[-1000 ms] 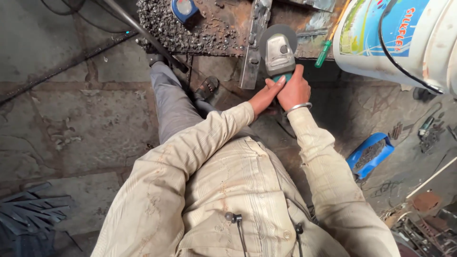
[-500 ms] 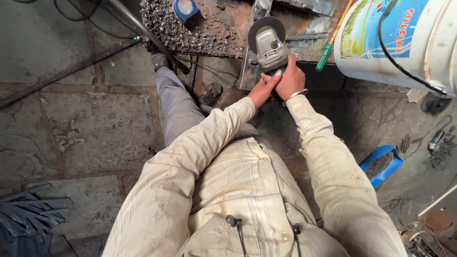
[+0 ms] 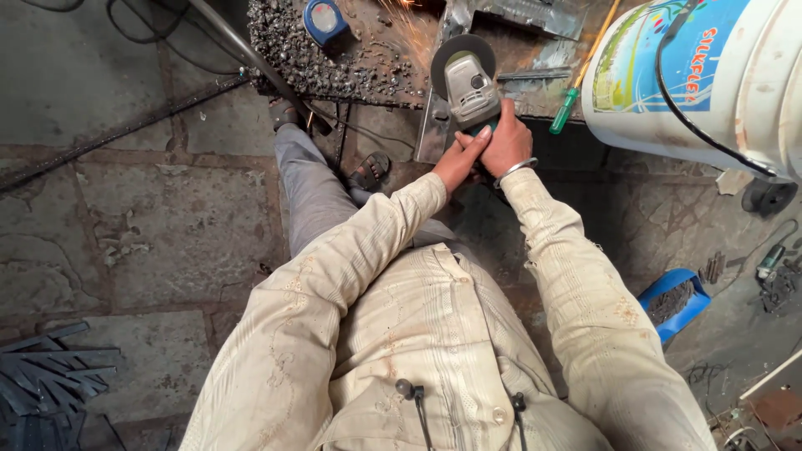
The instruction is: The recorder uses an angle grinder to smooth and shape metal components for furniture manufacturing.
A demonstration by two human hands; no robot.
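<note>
Both hands together, clamped on angle grinder: right hand around its body, left hand alongside, touching. Disc against metal plate, sparks flying.

The person wears a loose, long-sleeved shirt of cream or off-white cloth, woven with faint stripes and a small raised pattern; it is creased all over and marked with rusty brown specks and smudges — most of them on the sleeves and down the front. A pale button shows low on the front placket; two thin dark cords with small rounded ends hang at the chest. The right hand has a thin silver bangle at the wrist; the left hand is bare. One leg shows grey trousers — below it, a dark open sandal.
</note>
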